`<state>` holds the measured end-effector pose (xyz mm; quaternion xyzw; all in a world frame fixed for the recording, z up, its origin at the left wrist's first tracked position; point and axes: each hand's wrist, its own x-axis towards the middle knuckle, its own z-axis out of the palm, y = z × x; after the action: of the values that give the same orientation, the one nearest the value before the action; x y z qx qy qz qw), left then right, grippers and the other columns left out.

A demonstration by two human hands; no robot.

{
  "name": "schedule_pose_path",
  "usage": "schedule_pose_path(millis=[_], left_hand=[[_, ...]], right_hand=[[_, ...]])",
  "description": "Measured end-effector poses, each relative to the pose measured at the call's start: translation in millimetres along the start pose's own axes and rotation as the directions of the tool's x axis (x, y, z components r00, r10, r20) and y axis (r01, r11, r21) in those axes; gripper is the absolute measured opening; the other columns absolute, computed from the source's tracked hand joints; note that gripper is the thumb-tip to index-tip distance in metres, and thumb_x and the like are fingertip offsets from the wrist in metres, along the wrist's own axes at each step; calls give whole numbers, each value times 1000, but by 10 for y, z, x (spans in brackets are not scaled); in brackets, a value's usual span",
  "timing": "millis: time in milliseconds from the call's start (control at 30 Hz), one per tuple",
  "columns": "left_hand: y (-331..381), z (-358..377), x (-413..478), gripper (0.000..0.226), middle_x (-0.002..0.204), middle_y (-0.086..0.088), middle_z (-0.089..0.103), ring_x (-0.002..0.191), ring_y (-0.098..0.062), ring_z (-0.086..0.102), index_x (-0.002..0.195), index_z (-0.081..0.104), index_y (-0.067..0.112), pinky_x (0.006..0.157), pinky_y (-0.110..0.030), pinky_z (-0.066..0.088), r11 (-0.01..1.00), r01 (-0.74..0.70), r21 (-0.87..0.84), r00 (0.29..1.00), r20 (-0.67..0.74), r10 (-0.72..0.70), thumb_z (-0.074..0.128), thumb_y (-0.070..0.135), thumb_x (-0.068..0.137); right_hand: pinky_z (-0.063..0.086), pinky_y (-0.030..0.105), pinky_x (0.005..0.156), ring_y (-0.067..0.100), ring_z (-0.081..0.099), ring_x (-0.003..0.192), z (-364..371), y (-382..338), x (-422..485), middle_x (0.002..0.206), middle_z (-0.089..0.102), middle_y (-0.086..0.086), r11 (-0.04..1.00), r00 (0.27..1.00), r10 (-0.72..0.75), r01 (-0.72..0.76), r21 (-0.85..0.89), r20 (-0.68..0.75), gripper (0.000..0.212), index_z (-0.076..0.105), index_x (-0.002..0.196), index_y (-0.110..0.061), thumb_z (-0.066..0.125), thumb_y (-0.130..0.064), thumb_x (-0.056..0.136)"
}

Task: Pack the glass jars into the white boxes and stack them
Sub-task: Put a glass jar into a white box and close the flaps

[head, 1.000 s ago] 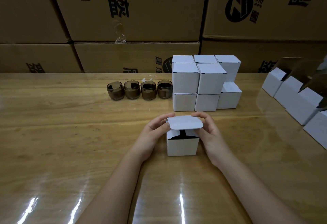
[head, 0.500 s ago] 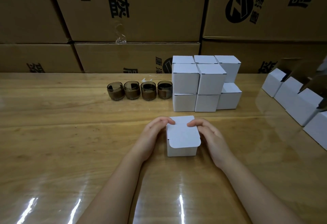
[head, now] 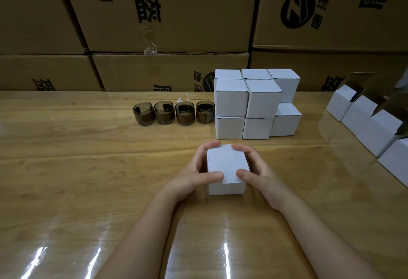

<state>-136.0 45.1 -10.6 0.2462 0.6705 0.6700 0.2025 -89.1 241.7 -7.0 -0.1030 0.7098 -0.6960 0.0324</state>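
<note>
Closed white box [head: 227, 164] sits on the surface [head: 88, 168], near the front, well short of the stack of white boxes [head: 247, 102]. Left hand [head: 194, 177] and right hand [head: 258, 175] wrap it from both sides. The grip is curled around the box, fingers over the far edge, thumbs pressing the lid's front edge. Contents are hidden, so I can't tell if a jar is inside.

Risks:
- The tuck flap may not be fully seated, so the lid could pop on lift.
- Thin card could dent if squeezed.
- The stack is uneven, and a careless placement could nudge the boxes.
- The four glass jars [head: 174, 113] stand just beside the stack's left side, so a shoved stack could knock the nearest one.
</note>
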Motion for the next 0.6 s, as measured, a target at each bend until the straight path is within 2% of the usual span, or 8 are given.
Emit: schedule_pose_path(millis=[67,167,300,400,600], left_hand=[[14,-14,-3,83,136,-1,43,124,-17,48,130,39,44,96,-30,46,1000,18,9,999,32,-18,80,34,59],[13,-30,-4,86,138,-1,42,124,-15,48,132,37,42,95,-28,46,1000,19,-6,999,51,-19,80,27,59],[5,-33,-5,83,136,-2,43,124,-16,48,131,39,43,94,-28,47,1000,14,-5,999,39,-14,80,26,61],[1,-44,0,78,133,2,45,121,-11,49,129,41,45,93,-27,47,1000,9,13,999,46,-9,78,23,65],[-7,-54,5,68,129,4,45,117,-10,49,124,44,46,87,-24,49,999,13,47,999,34,-14,73,11,73]], right_hand=[[49,23,84,8,56,113,-22,-5,1,128,52,-6,999,999,26,-26,-26,22,65,50,121,-45,74,-47,60],[49,22,84,3,56,111,-67,-9,2,126,54,-11,999,997,44,-42,-34,59,65,51,119,-51,77,-43,61],[49,20,83,2,56,112,-82,16,15,124,56,-12,999,998,37,-35,-29,55,65,53,119,-50,79,-38,62],[50,18,81,-1,56,109,-77,30,20,124,55,-12,999,999,20,-19,-41,39,62,54,118,-49,79,-36,63],[49,18,80,-1,56,110,-67,56,29,126,53,-13,999,999,0,2,-48,33,57,55,112,-48,79,-37,62]])
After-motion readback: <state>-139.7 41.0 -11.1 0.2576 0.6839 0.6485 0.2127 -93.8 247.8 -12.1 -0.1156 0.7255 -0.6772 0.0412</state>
